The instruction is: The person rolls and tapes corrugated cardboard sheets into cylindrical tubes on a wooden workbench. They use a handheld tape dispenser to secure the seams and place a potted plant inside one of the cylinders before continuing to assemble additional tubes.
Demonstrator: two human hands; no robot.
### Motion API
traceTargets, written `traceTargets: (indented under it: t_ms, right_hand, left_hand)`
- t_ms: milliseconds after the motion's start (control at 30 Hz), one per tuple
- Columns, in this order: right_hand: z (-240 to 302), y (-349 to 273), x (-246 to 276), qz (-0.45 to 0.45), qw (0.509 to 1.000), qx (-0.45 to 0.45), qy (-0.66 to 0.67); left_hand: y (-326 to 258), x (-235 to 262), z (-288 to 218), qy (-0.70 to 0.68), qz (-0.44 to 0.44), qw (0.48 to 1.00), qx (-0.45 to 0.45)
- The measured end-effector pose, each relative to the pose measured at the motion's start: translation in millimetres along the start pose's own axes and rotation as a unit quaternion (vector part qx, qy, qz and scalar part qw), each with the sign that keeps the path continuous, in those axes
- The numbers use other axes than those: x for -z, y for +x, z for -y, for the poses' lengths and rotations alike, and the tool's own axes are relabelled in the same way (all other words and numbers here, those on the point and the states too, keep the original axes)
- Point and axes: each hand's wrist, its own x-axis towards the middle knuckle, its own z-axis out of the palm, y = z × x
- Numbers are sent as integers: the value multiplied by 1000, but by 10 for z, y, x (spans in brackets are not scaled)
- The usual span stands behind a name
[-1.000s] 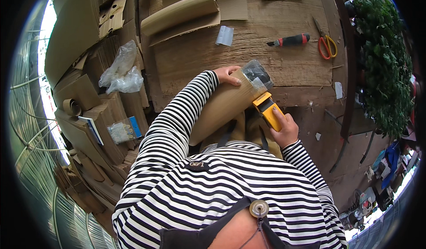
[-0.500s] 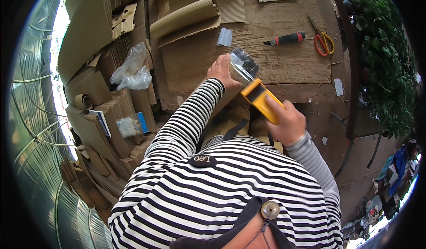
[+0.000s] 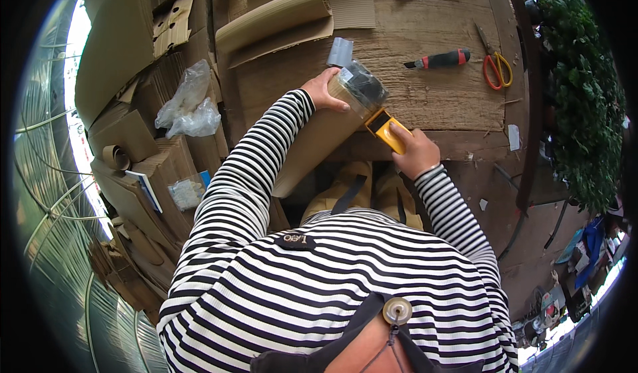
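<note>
A long cardboard roll point(image 3: 312, 143) lies at a slant over the table's near edge, its lower end beside my left forearm. Clear, shiny film covers its far right end, where a dark thing point(image 3: 364, 86) shows through; its kind I cannot make out. My left hand point(image 3: 324, 92) grips the roll just below this end, thumb on top and the other fingers partly hidden. Wrapped in my right hand point(image 3: 417, 152) is the handle of a yellow tape dispenser point(image 3: 387, 132), its black-edged front touching or very close to the film-covered end.
On the wooden table point(image 3: 452, 107) lie a utility knife point(image 3: 438, 59), scissors point(image 3: 493, 60), a grey plastic piece point(image 3: 340, 52) and rolled cardboard point(image 3: 276, 24). Stacked cardboard point(image 3: 179, 193) and a clear plastic bag point(image 3: 189, 107) are at left. Green foliage point(image 3: 575, 100) stands at right.
The cardboard roll's body has come into view below my left hand, which has shifted left and slightly farther away. My right hand and the dispenser have moved slightly away from me.
</note>
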Motion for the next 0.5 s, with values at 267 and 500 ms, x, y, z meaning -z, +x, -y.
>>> traceTargets:
  t_ms: [267,500]
  right_hand:
    - [-211,-1270,219,-65,995,-52,49]
    - [346,-427,186,-148,983,0,113]
  left_hand:
    - [248,-967,-165,-64,202,974,-74]
    - [-300,-796,-444,233,-74,969,18]
